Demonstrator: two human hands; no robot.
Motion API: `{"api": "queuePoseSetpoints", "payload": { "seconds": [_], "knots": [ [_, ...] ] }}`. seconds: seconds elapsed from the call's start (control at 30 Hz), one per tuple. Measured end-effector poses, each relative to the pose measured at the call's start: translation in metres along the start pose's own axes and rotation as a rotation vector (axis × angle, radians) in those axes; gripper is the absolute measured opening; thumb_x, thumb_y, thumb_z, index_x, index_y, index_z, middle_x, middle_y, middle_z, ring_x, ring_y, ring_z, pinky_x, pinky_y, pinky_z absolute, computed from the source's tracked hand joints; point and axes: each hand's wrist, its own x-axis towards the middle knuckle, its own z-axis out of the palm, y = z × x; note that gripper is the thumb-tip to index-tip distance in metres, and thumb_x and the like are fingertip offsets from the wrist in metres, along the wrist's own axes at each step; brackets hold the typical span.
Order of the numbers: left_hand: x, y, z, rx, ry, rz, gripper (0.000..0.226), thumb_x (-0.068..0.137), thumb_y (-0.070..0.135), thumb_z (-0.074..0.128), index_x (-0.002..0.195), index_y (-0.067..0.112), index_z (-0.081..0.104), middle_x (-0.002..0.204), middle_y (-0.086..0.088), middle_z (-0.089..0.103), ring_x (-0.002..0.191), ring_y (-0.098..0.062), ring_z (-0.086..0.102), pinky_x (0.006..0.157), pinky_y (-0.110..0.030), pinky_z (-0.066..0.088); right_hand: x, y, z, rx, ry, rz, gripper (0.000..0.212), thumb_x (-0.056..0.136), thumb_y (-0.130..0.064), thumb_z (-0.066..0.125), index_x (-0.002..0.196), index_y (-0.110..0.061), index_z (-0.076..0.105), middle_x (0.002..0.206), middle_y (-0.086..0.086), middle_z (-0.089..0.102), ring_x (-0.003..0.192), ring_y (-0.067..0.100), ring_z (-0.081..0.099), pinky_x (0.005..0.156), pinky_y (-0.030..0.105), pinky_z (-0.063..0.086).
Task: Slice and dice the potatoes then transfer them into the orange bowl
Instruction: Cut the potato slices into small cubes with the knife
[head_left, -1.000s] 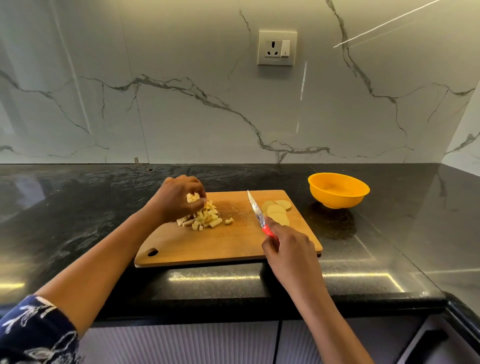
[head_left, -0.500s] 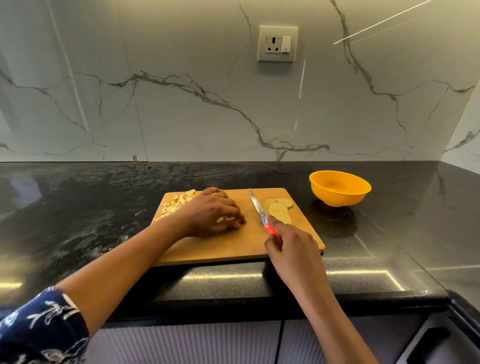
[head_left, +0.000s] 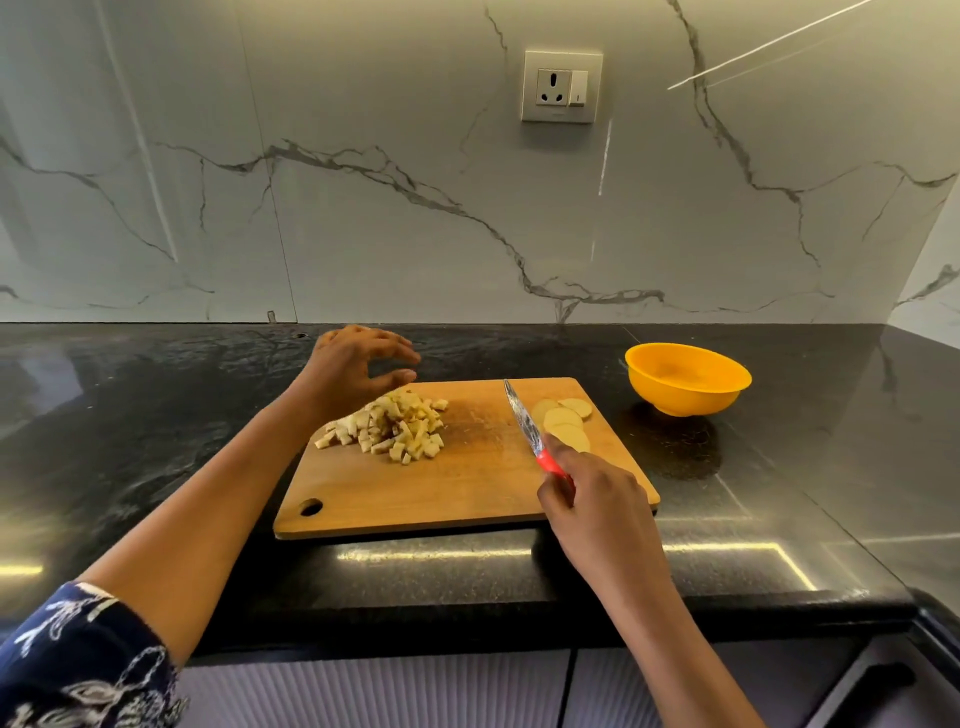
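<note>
One bowl (head_left: 685, 397), one knife (head_left: 522, 422), one board (head_left: 467, 488), about four slices (head_left: 563, 418) (overlapping).

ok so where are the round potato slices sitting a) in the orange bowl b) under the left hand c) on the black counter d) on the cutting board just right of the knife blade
d: the round potato slices lie on the wooden cutting board, just right of the knife that the right hand holds; the orange bowl shows no potato inside.

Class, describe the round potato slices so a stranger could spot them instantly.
Start at the wooden cutting board on the black counter. At its far right corner, beside the knife, lie the potato slices: flat rounds, unlike the heap of small cubes to the left.
</note>
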Motion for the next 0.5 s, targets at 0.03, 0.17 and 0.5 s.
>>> {"api": "queuePoseSetpoints", "payload": {
  "seconds": [0.03, 0.17, 0.5],
  "knots": [
    [-0.004, 0.005, 0.000, -0.082, -0.043, 0.036, 0.062, 0.077, 0.076, 0.036, 0.118, 0.035, 0.060, 0.132, 0.010, 0.053, 0.126, -0.016, 0.043, 0.104, -0.047, 0.033, 0.000, 0.000, 0.000, 0.001, -0.001, 0.001, 0.046, 0.096, -0.022, 0.052, 0.141, -0.023, 0.045, 0.107, 0.000, 0.067, 0.086, 0.011, 0.058, 0.073, 0.019, 0.039],
    [-0.016, 0.033, 0.012, -0.021, -0.357, 0.293, 0.062, 0.076, 0.077, 0.038, 0.127, 0.043, 0.051, 0.142, 0.026, 0.028, 0.136, 0.001, 0.015, 0.110, -0.026, 0.009, -0.001, -0.001, -0.001, 0.008, -0.003, 0.004, 0.046, 0.096, -0.023, 0.052, 0.141, -0.024, 0.046, 0.103, -0.002, 0.067, 0.080, 0.007, 0.052, 0.069, 0.017, 0.035],
    [-0.008, 0.017, 0.022, 0.128, -0.143, 0.296, 0.027, 0.082, 0.051, 0.049, 0.088, 0.035, 0.069, 0.131, 0.009, 0.057, 0.130, -0.017, 0.042, 0.113, -0.055, 0.007, -0.001, 0.000, -0.001, -0.005, -0.006, 0.004, 0.046, 0.096, -0.023, 0.052, 0.141, -0.024, 0.045, 0.103, -0.001, 0.066, 0.076, 0.005, 0.049, 0.067, 0.016, 0.032]
  ]
}}
